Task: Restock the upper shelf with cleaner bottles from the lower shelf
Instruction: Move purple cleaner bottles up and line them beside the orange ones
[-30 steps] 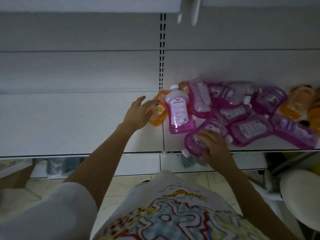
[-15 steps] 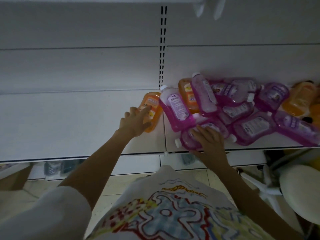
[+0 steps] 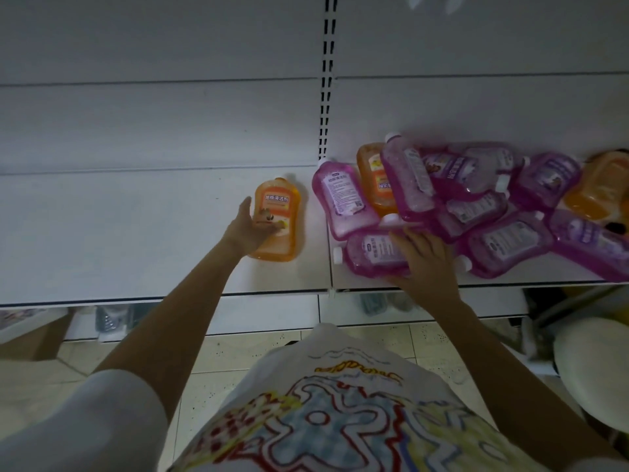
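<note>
An orange cleaner bottle [image 3: 280,212] stands alone on the white shelf [image 3: 136,240], left of the slotted post. My left hand [image 3: 248,228] wraps around its left side, with fingers across the label. A pink cleaner bottle [image 3: 369,255] lies on its side near the shelf's front edge, its white cap pointing left. My right hand [image 3: 423,265] is closed over its right end. Behind it lies a pile of pink bottles [image 3: 476,195], with a second orange bottle [image 3: 376,178] among them.
A slotted upright post [image 3: 326,80] splits the back panel. More orange bottles [image 3: 599,192] lie at the far right of the shelf. A white round stool [image 3: 592,366] stands at the lower right. Dark items [image 3: 109,316] sit on the shelf below.
My left hand has pulled the orange bottle left, away from the pile, and it now stands apart. My right hand stays on the lying pink bottle.
</note>
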`<state>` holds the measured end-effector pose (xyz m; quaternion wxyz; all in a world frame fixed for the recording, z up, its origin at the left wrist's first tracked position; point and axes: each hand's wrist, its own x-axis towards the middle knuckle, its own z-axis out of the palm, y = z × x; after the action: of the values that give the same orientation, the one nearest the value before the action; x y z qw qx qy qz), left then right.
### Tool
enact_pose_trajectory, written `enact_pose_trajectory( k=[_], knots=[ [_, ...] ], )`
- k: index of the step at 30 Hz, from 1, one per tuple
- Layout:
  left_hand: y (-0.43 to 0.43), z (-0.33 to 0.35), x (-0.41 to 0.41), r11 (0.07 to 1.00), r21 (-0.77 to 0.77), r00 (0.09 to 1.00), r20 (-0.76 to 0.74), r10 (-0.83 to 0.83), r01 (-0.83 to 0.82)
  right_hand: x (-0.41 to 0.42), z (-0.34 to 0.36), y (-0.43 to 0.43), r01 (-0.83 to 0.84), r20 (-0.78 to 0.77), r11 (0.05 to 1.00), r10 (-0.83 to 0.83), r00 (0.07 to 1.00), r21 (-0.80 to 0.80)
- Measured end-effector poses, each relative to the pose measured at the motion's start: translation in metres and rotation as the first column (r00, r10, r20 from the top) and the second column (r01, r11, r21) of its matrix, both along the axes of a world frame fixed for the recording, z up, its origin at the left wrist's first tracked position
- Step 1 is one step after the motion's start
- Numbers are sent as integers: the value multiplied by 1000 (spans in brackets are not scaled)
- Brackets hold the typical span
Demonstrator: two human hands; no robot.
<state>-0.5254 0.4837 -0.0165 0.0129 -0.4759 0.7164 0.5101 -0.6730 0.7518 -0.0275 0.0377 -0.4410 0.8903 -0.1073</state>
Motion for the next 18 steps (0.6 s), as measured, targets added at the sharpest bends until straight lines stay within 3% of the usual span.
enact_pose_trajectory(
  k=[2, 5, 12, 16, 18],
  knots=[
    [1, 0, -1, 998, 50, 997, 57, 41, -44, -3, 3, -1, 10, 29, 999, -12, 1000, 44],
    [7, -2, 1, 992, 117, 999, 25, 40, -42, -1, 5, -1, 28, 71, 999, -32, 997, 46],
    [17, -3, -2, 972, 164, 984, -21, 175, -169, 18, -4, -15, 24, -116, 952, 12, 993, 305],
    [20, 0, 7, 950, 217, 961, -111, 252, -224, 7, -2, -13, 34, -56, 994, -28, 998, 106],
    [23, 3, 16, 938, 218, 935, -176, 309, -269, -6, 8, -8, 13, 216, 994, 11, 976, -109]
  ],
)
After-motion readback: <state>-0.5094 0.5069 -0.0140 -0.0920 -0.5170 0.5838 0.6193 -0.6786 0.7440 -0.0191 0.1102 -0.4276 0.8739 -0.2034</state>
